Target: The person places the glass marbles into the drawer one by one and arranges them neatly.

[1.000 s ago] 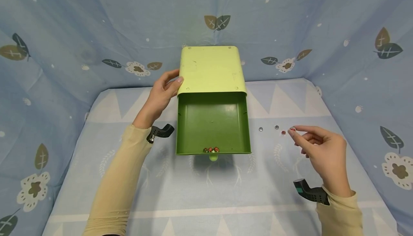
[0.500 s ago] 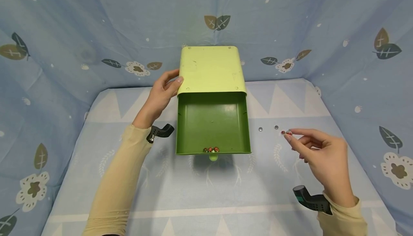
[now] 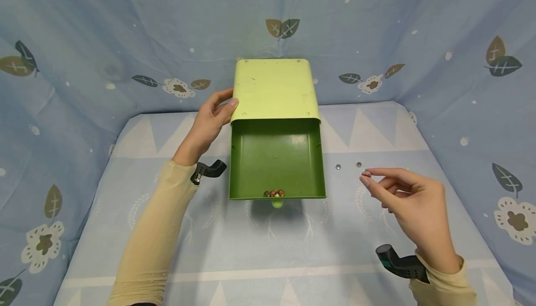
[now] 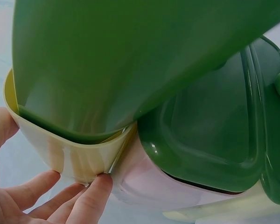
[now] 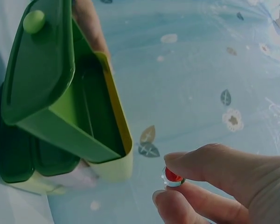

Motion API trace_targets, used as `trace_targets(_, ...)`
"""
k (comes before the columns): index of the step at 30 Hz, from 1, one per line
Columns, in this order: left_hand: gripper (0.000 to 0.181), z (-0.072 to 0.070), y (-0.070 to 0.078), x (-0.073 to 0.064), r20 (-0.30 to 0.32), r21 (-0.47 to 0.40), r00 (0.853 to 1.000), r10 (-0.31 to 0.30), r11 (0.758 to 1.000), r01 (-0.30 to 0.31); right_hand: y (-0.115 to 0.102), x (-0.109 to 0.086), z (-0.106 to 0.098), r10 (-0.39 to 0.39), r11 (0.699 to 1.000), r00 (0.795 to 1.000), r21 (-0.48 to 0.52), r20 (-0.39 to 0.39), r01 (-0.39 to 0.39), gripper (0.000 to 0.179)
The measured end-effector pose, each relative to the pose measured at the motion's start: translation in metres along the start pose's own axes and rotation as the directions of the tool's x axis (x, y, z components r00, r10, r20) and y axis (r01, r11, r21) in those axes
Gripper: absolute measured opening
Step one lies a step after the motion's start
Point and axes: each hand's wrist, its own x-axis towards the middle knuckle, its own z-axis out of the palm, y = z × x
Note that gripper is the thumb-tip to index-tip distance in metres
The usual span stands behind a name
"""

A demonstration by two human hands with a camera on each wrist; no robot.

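Note:
In the head view a light yellow-green drawer unit [image 3: 274, 87] stands at the back middle, its dark green top drawer [image 3: 276, 157] pulled out. Several red and clear marbles [image 3: 274, 193] lie along the drawer's front wall. My left hand [image 3: 207, 122] rests against the unit's left side; in the left wrist view, its fingertips [image 4: 95, 191] touch the yellow casing [image 4: 70, 154]. To the drawer's right, my right hand [image 3: 412, 203] pinches a red and clear marble [image 5: 171, 177] between thumb and fingertips. Whether it holds a second one cannot be told.
Two small clear marbles, a nearer one [image 3: 338, 167] and a farther one [image 3: 358, 164], lie on the patterned tablecloth [image 3: 251, 255] right of the drawer. Lower closed drawers [image 4: 210, 126] sit under the open one. A blue curtain [image 3: 356, 27] hangs behind and at both sides.
My right hand has moved left, holding the marble. The red marble that lay on the cloth beside its fingertips no longer shows separately. My left hand and the drawer have stayed put.

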Motion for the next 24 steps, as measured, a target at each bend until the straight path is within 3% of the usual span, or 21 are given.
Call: trace_targets(24, 0.062, 0.0, -0.001, 0.001, 0.001, 0.004, 1.0, -0.001, 1.0, 0.001, -0.026, 0.005, 0.019, -0.076, 0.993, 0.994, 0.1, 0.079, 0.068, 0.016)
